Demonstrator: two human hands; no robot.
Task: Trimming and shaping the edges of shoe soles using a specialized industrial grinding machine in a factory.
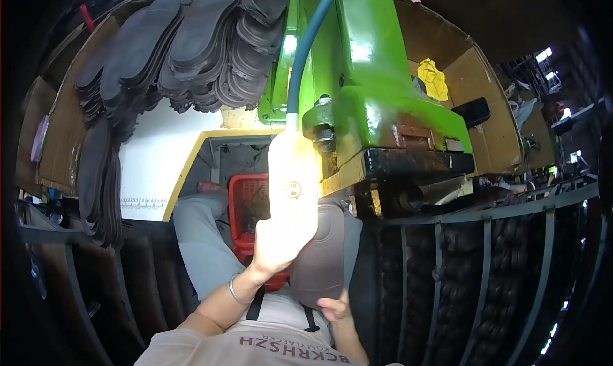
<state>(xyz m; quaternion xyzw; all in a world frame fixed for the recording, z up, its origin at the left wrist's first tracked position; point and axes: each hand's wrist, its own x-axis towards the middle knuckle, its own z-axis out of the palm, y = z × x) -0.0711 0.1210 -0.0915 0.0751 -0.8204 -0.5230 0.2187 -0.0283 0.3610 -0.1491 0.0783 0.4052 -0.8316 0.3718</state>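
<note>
A dark brown shoe sole [321, 261] is held over my lap, long side upright in the view. My right hand [335, 307] grips its near end, thumb on the upper face and the other fingers mostly hidden underneath. At the sole's left edge is my left hand [276, 248], with a bangle on its wrist. Glare washes out its fingers, so their grip cannot be made out. Directly above that hand hangs a glowing lamp [293, 162] on a blue-grey cable. The green machine [377, 79] stands just beyond the sole, its dark head to the right.
Stacked dark soles [198, 40] fill the far left of the white worktop [150, 149], and more hang over its edge. A red basket [237, 203] sits below, between my legs. A yellow cloth [433, 79] lies in a carton behind the machine. Metal racks [485, 270] flank me.
</note>
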